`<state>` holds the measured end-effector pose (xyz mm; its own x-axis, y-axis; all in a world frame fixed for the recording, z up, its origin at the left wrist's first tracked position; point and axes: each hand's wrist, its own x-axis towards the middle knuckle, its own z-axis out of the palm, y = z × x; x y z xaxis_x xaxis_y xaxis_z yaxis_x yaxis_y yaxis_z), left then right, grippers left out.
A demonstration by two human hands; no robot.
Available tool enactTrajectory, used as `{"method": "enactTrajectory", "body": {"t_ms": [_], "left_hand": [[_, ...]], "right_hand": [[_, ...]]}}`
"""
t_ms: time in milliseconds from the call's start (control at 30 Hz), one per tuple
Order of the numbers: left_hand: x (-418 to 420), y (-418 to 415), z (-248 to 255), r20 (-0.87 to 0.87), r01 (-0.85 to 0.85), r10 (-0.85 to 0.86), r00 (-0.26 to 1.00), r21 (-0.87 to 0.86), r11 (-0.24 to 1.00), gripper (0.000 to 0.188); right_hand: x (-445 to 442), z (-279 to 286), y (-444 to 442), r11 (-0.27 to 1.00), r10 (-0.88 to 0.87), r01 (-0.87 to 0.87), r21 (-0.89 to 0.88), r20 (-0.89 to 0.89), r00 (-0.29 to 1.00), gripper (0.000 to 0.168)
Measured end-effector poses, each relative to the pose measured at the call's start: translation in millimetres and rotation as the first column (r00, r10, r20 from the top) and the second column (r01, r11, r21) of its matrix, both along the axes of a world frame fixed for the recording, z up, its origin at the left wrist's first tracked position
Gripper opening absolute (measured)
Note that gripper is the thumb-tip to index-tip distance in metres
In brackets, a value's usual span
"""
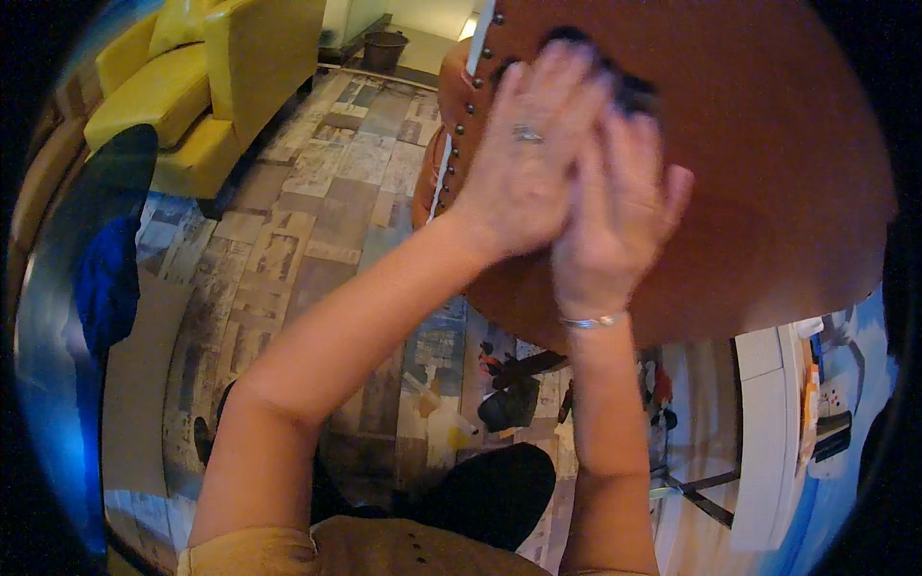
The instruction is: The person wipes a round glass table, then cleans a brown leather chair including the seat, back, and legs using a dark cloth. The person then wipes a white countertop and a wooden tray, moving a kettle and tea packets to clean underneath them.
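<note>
A large brown upholstered panel (749,187), leather-like, with a row of dark round nail heads along its left edge, fills the upper right. Over its upper left part are both my hands, blurred. My left hand (533,151), with a ring on one finger, lies against my right hand (619,194); a bracelet circles the right wrist. Black patches (634,93) show just beyond the fingertips; I cannot tell whether they are a cloth, a hole or shadow. Whether either hand grips something is hidden by blur and by the hands' backs.
A yellow armchair (238,79) stands at the upper left on the patchwork-patterned floor (288,252). Farther back is a dark bucket (385,50). Dark items and scraps lie on the floor below the panel. At right stands a white cabinet (767,432) with things beside it.
</note>
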<state>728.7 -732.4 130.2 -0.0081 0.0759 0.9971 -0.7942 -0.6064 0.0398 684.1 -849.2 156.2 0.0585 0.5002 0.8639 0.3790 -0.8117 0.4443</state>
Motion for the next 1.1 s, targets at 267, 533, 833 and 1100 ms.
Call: {"method": "enactTrajectory", "body": {"t_ms": [267,533,833,1100], "left_hand": [[-32.1,-52.8,-46.3,-0.087,0.243,-0.228,0.970,0.250,0.937,0.049],[3.0,3.2,-157.0,-0.437,0.056,-0.136,0.889,-0.189,0.980,0.057],[-22.1,-29.1,-85.9,-0.304,0.019,-0.073,0.950,-0.177,0.984,0.055],[-54.2,-61.1,-228.7,-0.668,0.102,-0.261,0.697,-0.269,0.958,0.059]], "right_hand": [[-27.4,-77.9,-80.5,0.991,-0.108,0.100,0.085,0.096,0.989,0.028],[24.9,-118.2,17.4,0.970,0.002,-0.089,-0.228,-0.356,0.934,0.031],[-10.5,-62.2,-11.4,0.986,-0.107,0.082,-0.146,-0.177,0.978,0.030],[-15.2,-181.3,-52.4,0.883,-0.277,0.011,-0.469,-0.502,0.820,0.045]]}}
